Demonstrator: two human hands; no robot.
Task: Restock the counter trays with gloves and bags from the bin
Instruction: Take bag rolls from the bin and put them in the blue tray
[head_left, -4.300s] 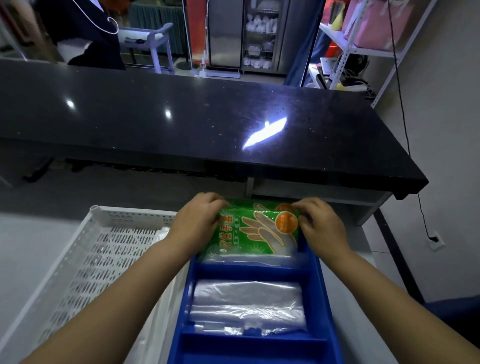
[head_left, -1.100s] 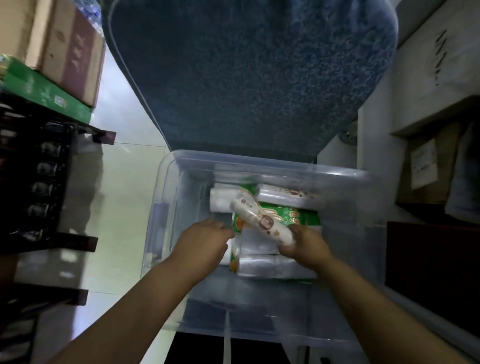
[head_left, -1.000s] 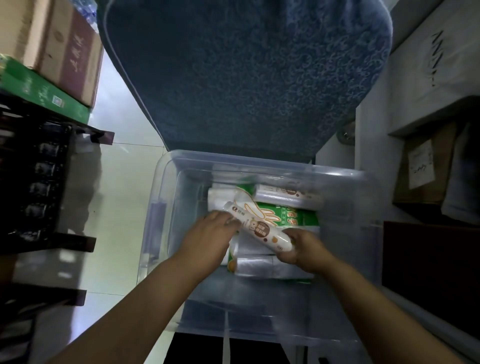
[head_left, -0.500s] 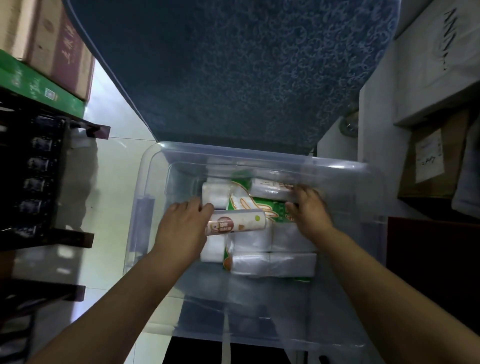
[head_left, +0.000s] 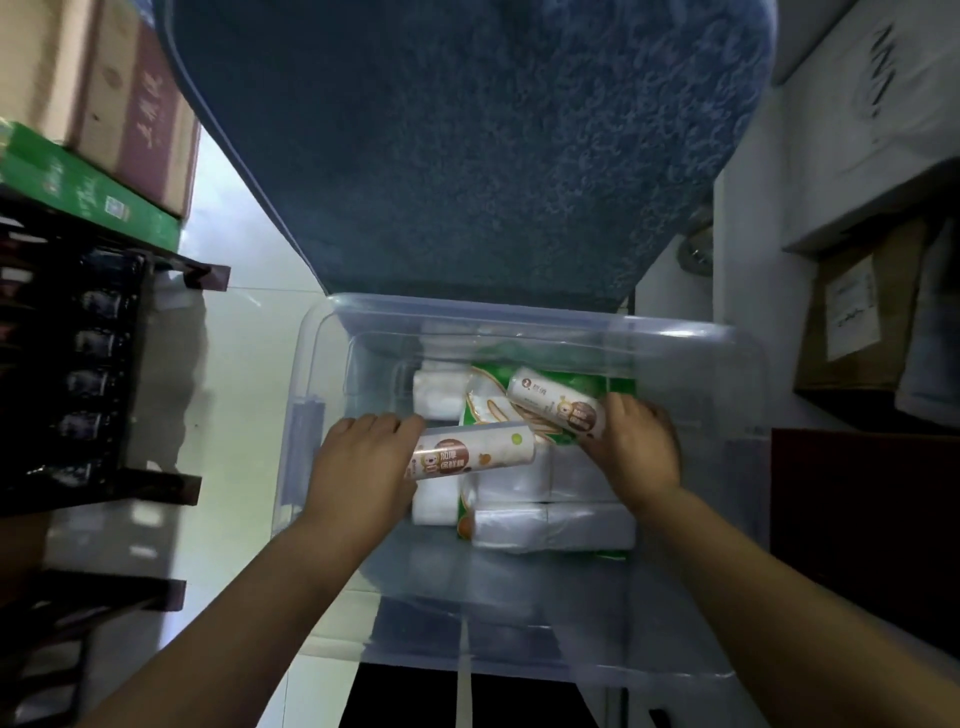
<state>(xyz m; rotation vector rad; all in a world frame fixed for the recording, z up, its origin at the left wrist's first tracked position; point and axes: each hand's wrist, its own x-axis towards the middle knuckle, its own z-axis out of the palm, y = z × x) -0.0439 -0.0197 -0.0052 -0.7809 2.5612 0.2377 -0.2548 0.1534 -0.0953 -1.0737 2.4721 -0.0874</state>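
A clear plastic bin (head_left: 311, 374) stands on the floor below me. Both hands are inside it. My left hand (head_left: 358, 467) grips a white roll of bags (head_left: 472, 454) with a brown label, held level. My right hand (head_left: 641, 447) grips a second roll of bags (head_left: 558, 408) of the same kind, tilted up to the left. Under them lie a green pack of gloves (head_left: 582, 384), clear bag packs (head_left: 556, 527) and plain white rolls (head_left: 436, 395).
A blue upholstered chair seat (head_left: 467, 156) hangs over the bin's far side. A dark rack (head_left: 93, 364) with cardboard boxes (head_left: 104, 104) on top stands left. Cardboard boxes (head_left: 857, 312) and a dark cabinet (head_left: 862, 519) are at the right. Pale floor (head_left: 244, 364) runs along the left.
After placing the glove pack in the blue tray, I turned to the bin. The right hand passed one roll to the left hand, then lifted a second roll from the bin's far side.
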